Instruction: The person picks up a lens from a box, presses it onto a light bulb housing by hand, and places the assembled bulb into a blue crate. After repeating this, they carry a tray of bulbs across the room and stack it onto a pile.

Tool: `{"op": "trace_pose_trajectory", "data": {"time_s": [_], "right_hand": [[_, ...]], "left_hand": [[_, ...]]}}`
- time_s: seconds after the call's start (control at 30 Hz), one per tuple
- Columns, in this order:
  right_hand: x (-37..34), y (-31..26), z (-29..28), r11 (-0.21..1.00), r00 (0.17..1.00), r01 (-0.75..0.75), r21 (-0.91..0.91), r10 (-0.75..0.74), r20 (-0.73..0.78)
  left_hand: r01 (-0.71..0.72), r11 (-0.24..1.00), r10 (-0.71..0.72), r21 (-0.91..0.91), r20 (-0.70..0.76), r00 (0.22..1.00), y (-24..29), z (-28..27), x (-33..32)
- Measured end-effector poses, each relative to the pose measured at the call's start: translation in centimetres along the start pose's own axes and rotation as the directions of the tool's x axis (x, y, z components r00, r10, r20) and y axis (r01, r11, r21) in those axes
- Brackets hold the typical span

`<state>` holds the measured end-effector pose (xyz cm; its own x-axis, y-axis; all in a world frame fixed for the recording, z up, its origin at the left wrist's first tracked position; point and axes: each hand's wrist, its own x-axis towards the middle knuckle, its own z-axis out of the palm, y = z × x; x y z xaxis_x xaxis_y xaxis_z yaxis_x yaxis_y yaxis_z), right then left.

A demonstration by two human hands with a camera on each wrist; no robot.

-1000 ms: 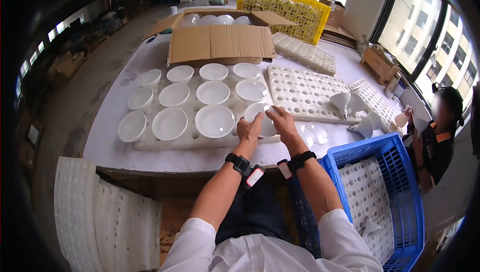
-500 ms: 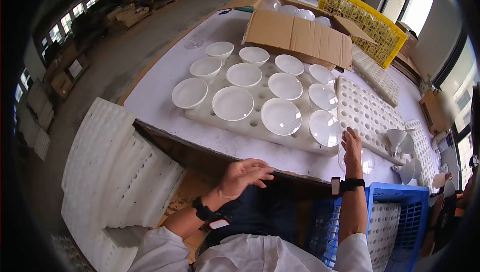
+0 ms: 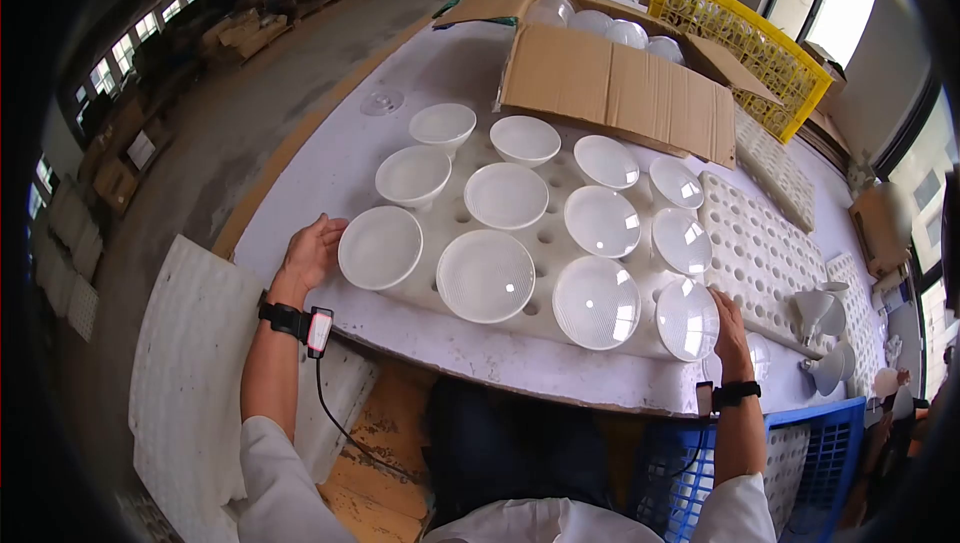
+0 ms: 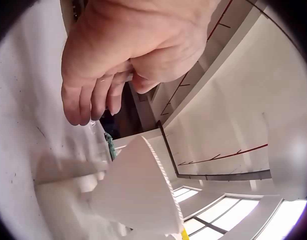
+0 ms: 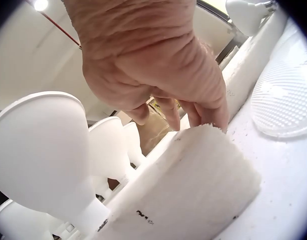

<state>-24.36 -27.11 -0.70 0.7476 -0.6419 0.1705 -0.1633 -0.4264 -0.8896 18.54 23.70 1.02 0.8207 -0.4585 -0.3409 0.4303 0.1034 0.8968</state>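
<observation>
Several white cone-shaped lamps (image 3: 486,276) with round glossy faces stand in rows, necks down, in a thick white foam tray (image 5: 193,175). My left hand (image 3: 312,253) is at the tray's left end, beside the front-left lamp (image 3: 381,248). Its fingers are loosely bent with nothing held; in the left wrist view a lamp (image 4: 136,190) stands just past the fingertips. At the other end, my right hand (image 3: 731,333) is next to the front-right lamp (image 3: 688,320). The right wrist view shows the right fingers (image 5: 213,112) extended down against the foam's edge.
An open carton (image 3: 620,88) of rounded white pieces stands behind the lamps, with a yellow crate (image 3: 740,48) beyond it. Another holed foam sheet (image 3: 750,233) bears loose lamps (image 3: 820,313) on the right. Clear discs (image 5: 288,90) lie near my right hand. A blue crate (image 3: 815,413) stands below.
Both hands have left the front-right lamp. My left hand has swung across to the tray's left end, while the right has moved to its right side. The view has turned left.
</observation>
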Motion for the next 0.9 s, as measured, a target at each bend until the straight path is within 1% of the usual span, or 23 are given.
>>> {"op": "trace_pose_trajectory", "data": {"time_s": [0.03, 0.07, 0.1, 0.13, 0.17, 0.2, 0.23, 0.27, 0.33, 0.37, 0.43, 0.47, 0.5, 0.53, 0.57, 0.63, 0.67, 0.7, 0.77, 0.8, 0.83, 0.87, 0.9], "right_hand": [[-0.1, -0.5, -0.1, 1.000, 0.999, 0.000, 0.009, 0.000, 0.035], [0.2, -0.4, 0.1, 0.966, 0.982, -0.189, 0.177, 0.186, 0.032], [0.3, -0.5, 0.1, 0.869, 0.928, -0.365, 0.335, 0.367, 0.058], [0.2, -0.9, 0.3, 0.881, 0.932, -0.352, 0.315, 0.362, 0.028], [-0.1, -1.3, 0.6, 0.894, 0.935, -0.338, 0.295, 0.354, -0.001], [-0.2, -0.7, 0.6, 0.869, 0.911, -0.387, 0.307, 0.412, -0.018], [-0.4, -1.5, 0.9, 0.865, 0.918, -0.365, 0.346, 0.397, -0.025], [-0.3, -1.3, 1.1, 0.856, 0.893, -0.418, 0.303, 0.449, -0.037], [-0.4, -1.0, 1.4, 0.844, 0.854, -0.494, 0.207, 0.516, -0.065], [-0.8, -1.1, 1.4, 0.840, 0.849, -0.499, 0.212, 0.523, -0.077], [-1.5, -1.6, 1.5, 0.789, 0.792, -0.565, 0.242, 0.601, -0.108], [-1.6, -2.3, 1.4, 0.783, 0.786, -0.573, 0.242, 0.609, -0.109], [-2.0, -3.0, 1.3, 0.748, 0.766, -0.616, 0.248, 0.642, -0.034], [-2.5, -3.7, 1.3, 0.709, 0.739, -0.659, 0.251, 0.673, 0.039], [-3.1, -4.2, 1.4, 0.699, 0.727, -0.670, 0.250, 0.686, 0.033], [-3.8, -5.0, 2.1, 0.858, 0.868, -0.496, 0.133, 0.485, 0.105], [-3.5, -5.9, 3.0, 0.617, 0.657, -0.732, 0.289, 0.751, 0.064], [-3.4, -6.5, 3.4, 0.606, 0.646, -0.743, 0.285, 0.761, 0.064], [-3.7, -7.2, 3.7, 0.621, 0.661, -0.729, 0.287, 0.749, 0.057], [-3.6, -7.0, 4.0, 0.632, 0.672, -0.720, 0.288, 0.738, 0.062], [-3.7, -6.9, 4.0, 0.624, 0.666, -0.727, 0.285, 0.742, 0.075], [-3.2, -8.1, 4.1, 0.615, 0.666, -0.733, 0.290, 0.735, 0.127], [-2.6, -8.7, 4.2, 0.610, 0.670, -0.735, 0.295, 0.720, 0.181]], "left_hand": [[0.003, 1.000, -0.003, 0.007, 0.005, 1.000, 0.1, -0.3, 2.0], [0.064, 0.997, -0.067, 0.048, 0.062, 0.996, 0.1, 0.4, 3.3], [0.129, 0.988, -0.139, 0.091, 0.119, 0.983, 0.5, 2.4, 4.0], [0.209, 0.974, -0.216, 0.088, 0.081, 0.973, 1.2, 4.1, 3.9], [0.223, 0.971, -0.230, 0.087, 0.085, 0.969, 0.7, 4.2, 5.2], [0.250, 0.961, -0.268, 0.118, 0.179, 0.947, -0.2, 3.8, 6.8], [0.271, 0.950, -0.305, 0.156, 0.271, 0.913, -0.8, 3.5, 8.1], [0.277, 0.946, -0.315, 0.166, 0.279, 0.907, -1.2, 3.2, 8.7], [0.217, 0.893, -0.327, 0.393, 0.237, 0.915, -1.4, 3.1, 8.9], [0.218, 0.889, -0.334, 0.402, 0.246, 0.910, -0.4, 3.8, 8.2], [0.329, 0.902, -0.392, 0.279, 0.212, 0.895, 1.4, 5.2, 6.2], [0.352, 0.909, -0.401, 0.223, 0.240, 0.884, 1.2, 4.7, 6.0], [0.379, 0.910, -0.412, 0.167, 0.267, 0.871, 0.4, 3.8, 6.1], [0.403, 0.881, -0.463, 0.246, 0.285, 0.839, -0.4, 2.0, 6.5], [0.417, 0.873, -0.479, 0.252, 0.289, 0.829, -0.4, 1.4, 6.0], [0.517, 0.845, -0.535, 0.140, 0.241, 0.810, -0.8, 0.7, 4.9], [0.530, 0.836, -0.548, 0.142, 0.242, 0.800, -0.9, 0.5, 4.4], [0.493, 0.855, -0.518, 0.161, 0.213, 0.828, -1.1, 0.3, 3.8], [0.416, 0.887, -0.447, 0.201, 0.148, 0.882, -1.5, -0.2, 2.1], [0.424, 0.883, -0.454, 0.202, 0.138, 0.880, -2.4, -1.2, 1.5], [0.010, 0.882, -0.184, 0.472, 0.324, 0.928, -3.7, -2.7, 1.1], [-0.419, 0.681, 0.021, 0.600, 0.556, 0.831, -4.5, -3.7, 0.2], [-0.408, 0.678, 0.019, 0.612, 0.539, 0.842, -3.8, -3.3, -0.9]]}}
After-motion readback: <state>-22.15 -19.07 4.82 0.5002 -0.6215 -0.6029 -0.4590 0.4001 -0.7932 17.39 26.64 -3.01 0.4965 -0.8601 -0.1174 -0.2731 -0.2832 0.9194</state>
